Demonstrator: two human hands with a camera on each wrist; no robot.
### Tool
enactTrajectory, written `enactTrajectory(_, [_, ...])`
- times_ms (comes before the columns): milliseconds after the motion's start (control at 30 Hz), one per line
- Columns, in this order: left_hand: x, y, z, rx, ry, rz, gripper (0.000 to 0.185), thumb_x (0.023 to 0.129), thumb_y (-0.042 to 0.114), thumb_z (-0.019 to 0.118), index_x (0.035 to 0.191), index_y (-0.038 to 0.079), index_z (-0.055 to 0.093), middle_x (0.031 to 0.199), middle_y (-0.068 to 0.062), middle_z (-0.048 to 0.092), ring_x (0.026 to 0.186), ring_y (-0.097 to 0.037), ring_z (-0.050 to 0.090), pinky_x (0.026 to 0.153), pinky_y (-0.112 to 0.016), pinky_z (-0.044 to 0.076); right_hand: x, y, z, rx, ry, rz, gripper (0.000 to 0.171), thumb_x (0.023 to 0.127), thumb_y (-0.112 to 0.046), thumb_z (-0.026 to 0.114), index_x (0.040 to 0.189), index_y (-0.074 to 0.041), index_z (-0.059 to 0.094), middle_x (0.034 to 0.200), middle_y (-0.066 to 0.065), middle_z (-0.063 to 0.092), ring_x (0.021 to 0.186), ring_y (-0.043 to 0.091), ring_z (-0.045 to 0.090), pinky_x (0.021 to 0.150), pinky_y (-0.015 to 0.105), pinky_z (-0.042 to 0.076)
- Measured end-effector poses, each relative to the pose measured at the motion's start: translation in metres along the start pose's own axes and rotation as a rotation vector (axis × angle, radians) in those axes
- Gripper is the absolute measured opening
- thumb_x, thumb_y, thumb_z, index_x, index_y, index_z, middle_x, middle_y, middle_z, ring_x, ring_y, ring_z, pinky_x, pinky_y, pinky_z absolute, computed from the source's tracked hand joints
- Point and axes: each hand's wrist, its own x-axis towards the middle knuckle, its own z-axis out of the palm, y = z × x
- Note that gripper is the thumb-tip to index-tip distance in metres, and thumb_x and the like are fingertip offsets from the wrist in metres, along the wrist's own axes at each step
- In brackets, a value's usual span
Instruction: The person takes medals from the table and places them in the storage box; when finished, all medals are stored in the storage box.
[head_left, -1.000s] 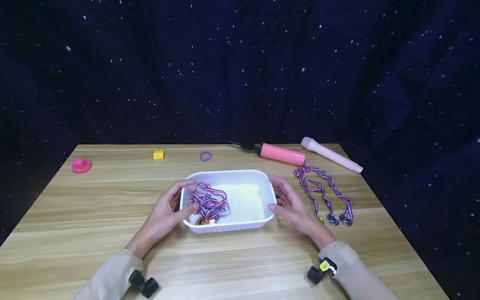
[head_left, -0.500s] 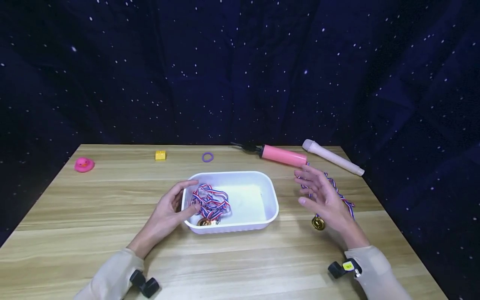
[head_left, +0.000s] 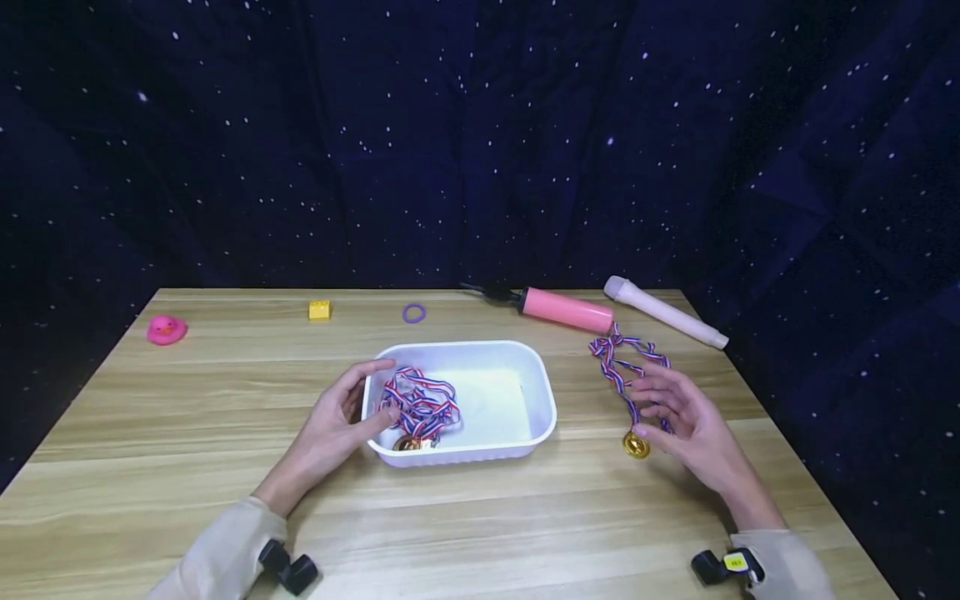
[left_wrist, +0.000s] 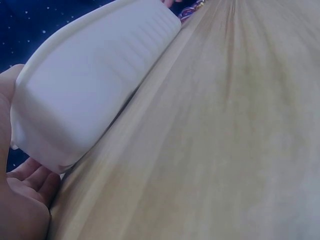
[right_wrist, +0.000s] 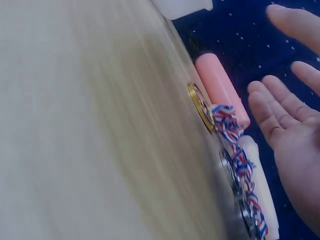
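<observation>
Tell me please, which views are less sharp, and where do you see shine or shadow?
Head view: mostly crisp, with a pale sheen on the near part of the wood-grain tabletop; left wrist view: soft and hazy, surface pattern smeared, a dark shadow line under the white tub; right wrist view: strongly slanted and blurred, though the gold medal shows a bright edge.

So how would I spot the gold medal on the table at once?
On the table, find the white tub, then look right to the right hand above striped ribbons. There, the gold medal lies nearer the tub than its neighbours, two silver medals.
</observation>
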Motion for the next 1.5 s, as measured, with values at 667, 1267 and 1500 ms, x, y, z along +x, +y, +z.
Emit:
enactTrajectory(667, [0.000, -0.003, -0.001, -0.020, -0.001, 0.000, 0.065, 0.099, 0.013, 0.085, 0.158, 0.017, 0.058, 0.165, -0.010, 0.054, 0.158, -0.031, 0.045, 0.137, -0.056, 0.024, -0.013, 0.010, -0.005, -0.437, -0.118, 0.171, 0.053, 0.087, -0.002, 0.094, 0.135, -0.006, 0.073, 0.106, 0.007, 0.070, 0.088, 0.017, 0.067, 0.075, 0.023, 0.060])
enactTrajectory(1267, [0.000, -0.002, -0.002, -0.007, 0.002, -0.011, 0.065, 0.099, 0.013, 0.085, 0.158, 0.018, 0.058, 0.164, -0.009, 0.055, 0.156, -0.031, 0.047, 0.134, -0.035, 0.032, -0.010, -0.005, 0.005, -0.575, -0.128, 0.215, 0.042, 0.086, -0.011, 0.097, 0.125, -0.015, 0.080, 0.104, -0.002, 0.067, 0.085, 0.009, 0.063, 0.071, 0.023, 0.056])
enactTrajectory(1500, [0.000, -0.001, -0.002, -0.015, -0.002, -0.010, 0.065, 0.099, 0.014, 0.085, 0.158, 0.018, 0.058, 0.165, -0.009, 0.054, 0.157, -0.031, 0.046, 0.137, -0.056, 0.025, -0.010, -0.006, 0.008, -0.474, -0.123, 0.238, 0.047, 0.086, -0.003, 0.095, 0.129, -0.006, 0.078, 0.114, 0.005, 0.068, 0.091, 0.010, 0.070, 0.080, 0.023, 0.064])
